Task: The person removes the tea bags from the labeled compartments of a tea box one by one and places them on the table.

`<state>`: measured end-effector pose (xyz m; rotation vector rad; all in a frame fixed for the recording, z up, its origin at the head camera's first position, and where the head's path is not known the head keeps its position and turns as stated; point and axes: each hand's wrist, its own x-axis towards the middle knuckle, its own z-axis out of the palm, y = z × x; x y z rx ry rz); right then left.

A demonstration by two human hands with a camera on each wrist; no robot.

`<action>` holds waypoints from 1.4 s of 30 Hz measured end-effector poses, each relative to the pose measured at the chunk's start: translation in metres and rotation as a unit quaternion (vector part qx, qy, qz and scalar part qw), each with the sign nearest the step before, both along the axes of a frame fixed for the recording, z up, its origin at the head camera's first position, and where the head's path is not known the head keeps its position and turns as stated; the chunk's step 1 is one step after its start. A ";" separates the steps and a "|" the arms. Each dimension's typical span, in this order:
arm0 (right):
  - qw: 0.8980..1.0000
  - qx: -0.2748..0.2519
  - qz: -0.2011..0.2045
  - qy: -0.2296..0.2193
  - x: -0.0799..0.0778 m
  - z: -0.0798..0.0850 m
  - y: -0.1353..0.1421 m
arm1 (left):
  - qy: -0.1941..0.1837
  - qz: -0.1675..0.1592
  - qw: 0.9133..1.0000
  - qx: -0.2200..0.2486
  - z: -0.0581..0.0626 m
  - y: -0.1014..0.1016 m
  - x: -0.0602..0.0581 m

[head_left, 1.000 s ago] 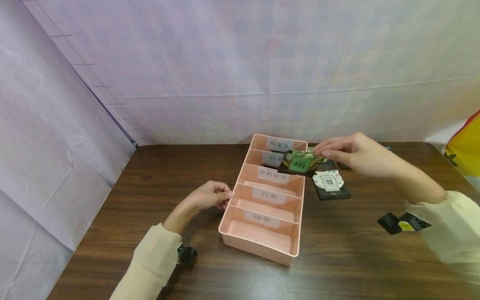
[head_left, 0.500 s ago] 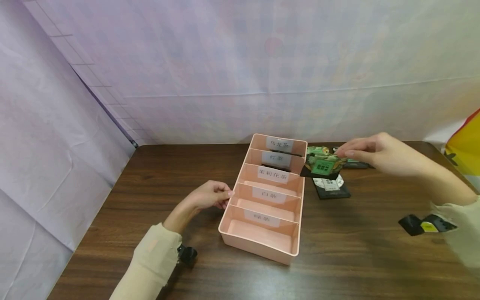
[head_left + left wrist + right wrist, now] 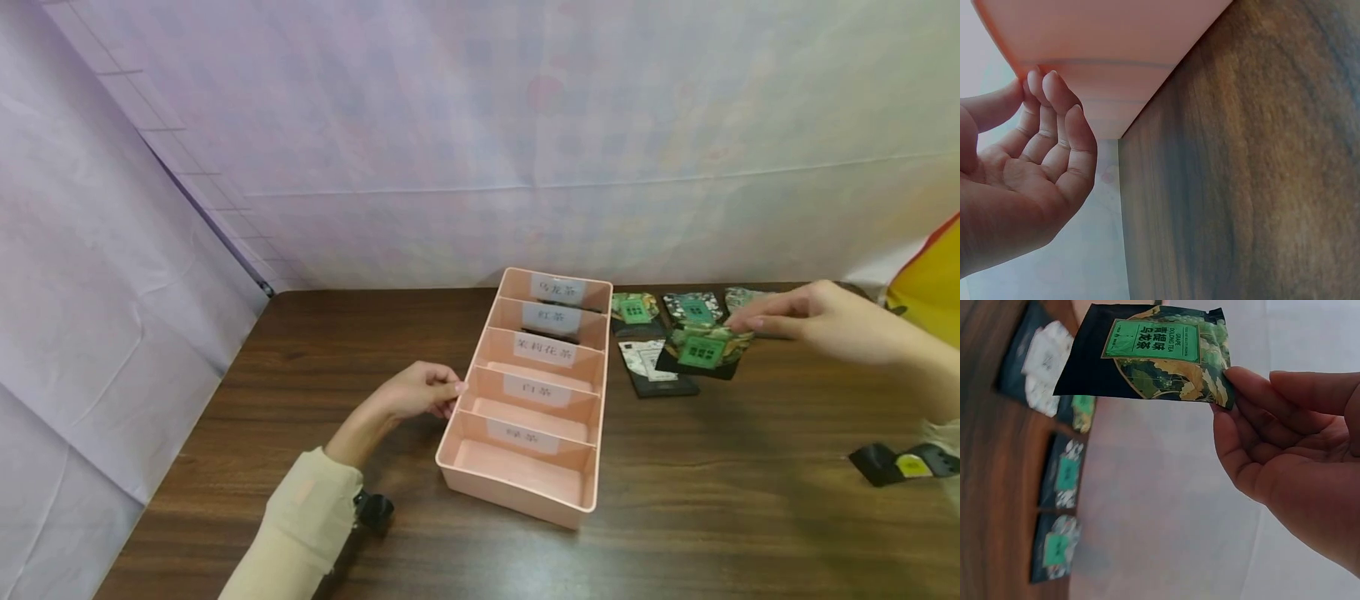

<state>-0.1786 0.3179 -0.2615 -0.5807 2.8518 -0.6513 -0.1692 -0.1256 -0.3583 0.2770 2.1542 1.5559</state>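
A pink box (image 3: 510, 498) with several labelled compartments stands on the wooden table. My left hand (image 3: 422, 389) holds its left rim between thumb and fingers; the left wrist view shows the fingertips against the outer wall. In the head view, my right hand (image 3: 832, 323) pinches a tea sachet (image 3: 703, 350) by its upper corner, right of the box. That sachet is black with a green leafy print, and its label in the right wrist view reads grape oolong tea. Below it on the table lies a white and black sachet (image 3: 641, 362), partly covered by the held one.
Behind these lies a row of sachets: a green one (image 3: 636, 310), a black-and-white patterned one (image 3: 692, 308) and a paler one (image 3: 742, 297) partly behind my right hand. Thin dark edges show in the two far compartments. A pale curtain (image 3: 420, 167) hangs behind the table.
My right hand has carried the green tea sachet rightward, from over the box to over the table by the other sachets. The left hand and the box have stayed in place.
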 end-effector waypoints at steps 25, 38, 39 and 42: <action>0.996 0.032 -0.037 -0.069 -0.003 -0.046 0.065 | -0.004 0.003 1.000 -0.001 -0.002 -0.001 0.000; 0.995 0.034 -0.081 -0.053 -0.011 -0.059 0.076 | -0.002 0.003 1.000 -0.001 -0.002 -0.001 0.000; 0.994 0.035 -0.088 -0.051 -0.011 -0.058 0.076 | -0.001 0.003 1.000 -0.001 -0.002 -0.001 0.000; 0.993 0.041 -0.101 -0.044 -0.008 -0.058 0.073 | 0.001 0.004 1.000 -0.003 -0.001 -0.001 0.000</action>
